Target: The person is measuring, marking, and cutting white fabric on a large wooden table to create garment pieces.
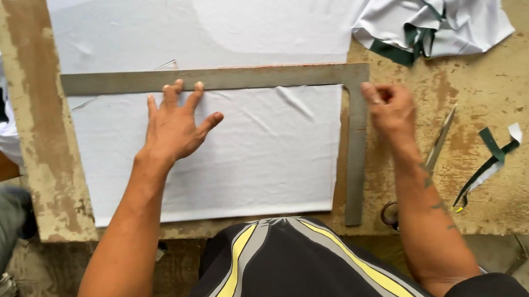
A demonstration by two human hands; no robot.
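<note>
White fabric [258, 149] lies flat on a worn wooden table [506, 98]. A grey metal L-shaped square [271, 75] rests on the fabric, its long arm running across the top and its short arm [356, 160] down the right edge. My left hand [174, 124] lies flat on the fabric, fingers spread, fingertips touching the long arm. My right hand [390, 104] sits at the square's corner, fingers curled with the thumb against the short arm. Whether it holds a small marker I cannot tell.
Scissors [434, 151] lie on the table right of my right forearm. Green and white fabric scraps [489, 162] lie further right. A heap of white and green cloth [436, 6] sits at the top right. Dark cloth is at the far left edge.
</note>
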